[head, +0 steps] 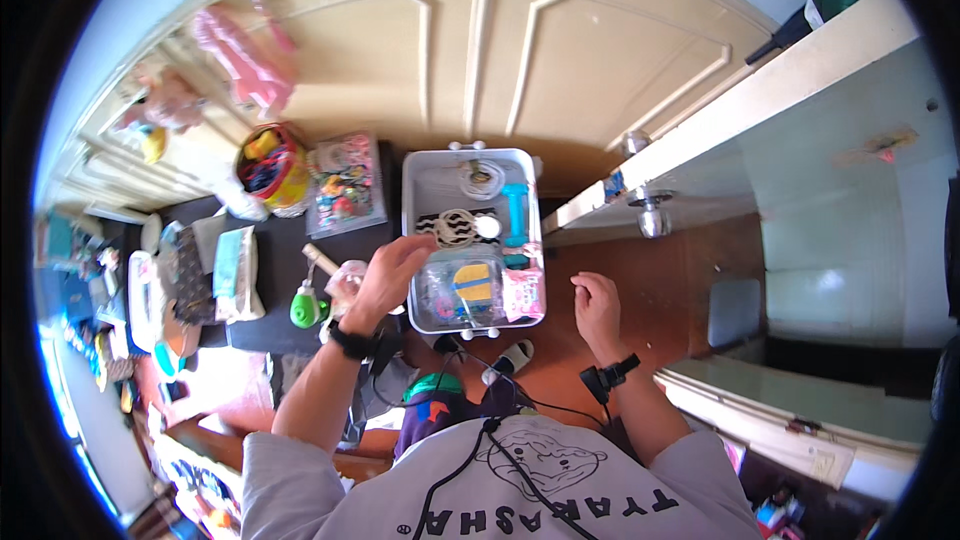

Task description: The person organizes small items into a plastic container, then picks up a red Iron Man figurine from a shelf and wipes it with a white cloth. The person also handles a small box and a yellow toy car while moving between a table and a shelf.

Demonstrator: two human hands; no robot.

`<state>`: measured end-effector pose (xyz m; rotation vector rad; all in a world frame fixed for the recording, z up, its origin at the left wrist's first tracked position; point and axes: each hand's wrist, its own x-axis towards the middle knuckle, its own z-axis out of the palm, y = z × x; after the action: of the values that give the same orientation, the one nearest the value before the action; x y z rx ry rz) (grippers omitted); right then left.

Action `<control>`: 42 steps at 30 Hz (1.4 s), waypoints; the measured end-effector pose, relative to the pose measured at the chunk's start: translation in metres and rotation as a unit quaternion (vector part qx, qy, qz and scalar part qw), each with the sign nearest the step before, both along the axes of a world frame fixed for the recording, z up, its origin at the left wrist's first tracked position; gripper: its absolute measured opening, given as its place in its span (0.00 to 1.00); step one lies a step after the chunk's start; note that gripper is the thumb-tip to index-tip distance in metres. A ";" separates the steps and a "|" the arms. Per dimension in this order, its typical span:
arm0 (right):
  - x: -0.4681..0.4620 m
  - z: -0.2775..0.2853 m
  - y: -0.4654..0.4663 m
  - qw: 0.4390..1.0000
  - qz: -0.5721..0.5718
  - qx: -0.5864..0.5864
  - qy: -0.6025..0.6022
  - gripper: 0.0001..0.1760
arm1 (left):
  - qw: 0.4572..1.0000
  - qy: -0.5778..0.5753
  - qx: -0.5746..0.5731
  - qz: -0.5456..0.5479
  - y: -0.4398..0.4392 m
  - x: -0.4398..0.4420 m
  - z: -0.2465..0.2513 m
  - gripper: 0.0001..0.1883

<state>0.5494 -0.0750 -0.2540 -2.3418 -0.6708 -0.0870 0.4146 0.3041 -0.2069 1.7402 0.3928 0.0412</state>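
Observation:
A white plastic storage bin [407, 195] stands before me. My left hand [397, 266] is at its left rim, thumb and fingers apart, with nothing seen in it. I cannot tell whether it touches the rim. To the right of the bin, my right hand [598, 306] is loosely curled, with nothing visible in it. Inside the bin are a coiled white cable [491, 181], a teal dumbbell [515, 210], a black-and-white zigzag cloth item [427, 225], a cream cord [454, 231] and a white round object [488, 226]. Nearer me lie a clear plastic container [439, 277] and a pink packet [523, 296].
Left of the bin, a dark table [277, 259] bears a colourful bucket [289, 176], a clear bag of small items [346, 187], a green bottle [306, 309] and folded cloth [238, 274]. Cream cupboard doors [375, 52] rise behind. An open door [720, 135] with a knob [654, 217] stands right.

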 end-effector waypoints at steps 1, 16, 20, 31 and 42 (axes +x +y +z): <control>-0.001 -0.005 -0.004 1.000 0.011 0.021 0.009 0.09 | 0.998 0.007 0.029 0.053 0.001 -0.034 0.011 0.17; 0.026 -0.036 -0.026 0.987 0.077 0.038 0.133 0.09 | 0.783 0.263 0.067 0.560 0.071 -0.402 -0.056 0.15; 0.024 -0.009 -0.009 0.988 0.045 0.001 0.150 0.10 | 0.749 0.233 0.299 0.544 0.206 -0.351 -0.059 0.19; -0.067 0.055 0.023 0.984 -0.012 -0.053 0.170 0.09 | 0.878 0.291 0.243 0.292 0.369 -0.281 -0.140 0.39; -0.113 0.054 0.043 0.970 -0.023 -0.070 0.232 0.09 | 0.872 0.247 0.207 0.369 0.292 -0.281 -0.118 0.39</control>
<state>0.4361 -0.0316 -0.1996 -2.3865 -0.3975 0.4874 0.1341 0.5958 -0.3245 1.9075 1.5106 0.2466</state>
